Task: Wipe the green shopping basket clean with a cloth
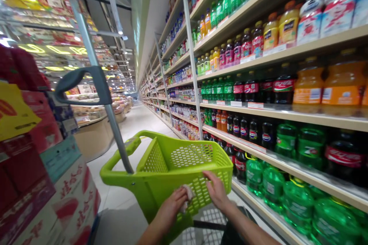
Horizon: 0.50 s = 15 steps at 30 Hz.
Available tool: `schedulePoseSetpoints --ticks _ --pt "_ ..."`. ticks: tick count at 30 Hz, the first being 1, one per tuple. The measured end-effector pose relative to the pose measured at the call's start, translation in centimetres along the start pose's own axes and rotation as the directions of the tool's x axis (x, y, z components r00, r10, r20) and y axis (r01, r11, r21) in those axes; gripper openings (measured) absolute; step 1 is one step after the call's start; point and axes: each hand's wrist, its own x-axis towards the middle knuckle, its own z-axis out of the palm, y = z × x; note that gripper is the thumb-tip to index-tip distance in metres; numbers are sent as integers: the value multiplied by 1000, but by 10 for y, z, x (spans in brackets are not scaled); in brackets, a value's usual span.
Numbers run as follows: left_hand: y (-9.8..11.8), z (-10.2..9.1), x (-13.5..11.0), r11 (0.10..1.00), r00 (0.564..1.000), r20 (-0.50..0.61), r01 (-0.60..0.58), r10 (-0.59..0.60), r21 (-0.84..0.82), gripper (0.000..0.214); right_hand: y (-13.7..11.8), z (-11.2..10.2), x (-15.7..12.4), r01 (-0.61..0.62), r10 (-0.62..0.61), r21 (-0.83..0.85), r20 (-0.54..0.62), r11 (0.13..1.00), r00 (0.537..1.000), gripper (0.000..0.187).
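Note:
A lime-green plastic shopping cart [149,180] stands in front of me, its perforated basket tilted in view. My left hand [174,203] is closed on a crumpled whitish cloth [188,194] and presses it against the basket's near side wall. Whether the cloth is fabric or paper tissue I cannot tell. To the right, my right hand [217,192] rests against the same wall just under the rim, its fingers apart and stretched out. A grey metal pole with a grey loop handle [105,84] rises from the cart's left end. Below the basket, a pale lower grid [208,222] shows partly.
Shelves of drinks [270,111] run along the right side, with large green bottles [297,199] low down near the cart. Stacked boxes [66,195] with a yellow sign [17,111] stand close on the left. The pale floor aisle [136,116] stretches ahead between shelves and displays.

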Motion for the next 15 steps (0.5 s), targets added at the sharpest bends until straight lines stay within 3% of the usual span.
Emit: schedulePoseSetpoints --ticks 2,4,8,10,12,15 --pt "4 6 -3 988 991 -115 44 -61 -149 39 -11 8 -13 -32 18 114 120 993 993 38" --pt "9 3 5 952 965 -212 89 -156 -294 40 -27 22 -22 -138 73 302 216 943 974 39" --pt "22 -2 28 847 861 -316 212 -397 -488 44 -58 58 -27 -308 216 623 222 719 951 49" --pt "29 0 32 790 838 -301 222 -454 -572 54 -68 70 -26 -324 288 678 170 660 942 55" --pt "34 2 28 714 852 -219 230 -476 -661 69 -72 74 -25 -356 348 669 153 653 925 56" --pt "39 -6 15 572 885 -49 256 -462 -780 90 -66 75 -22 -309 298 513 106 801 949 49"
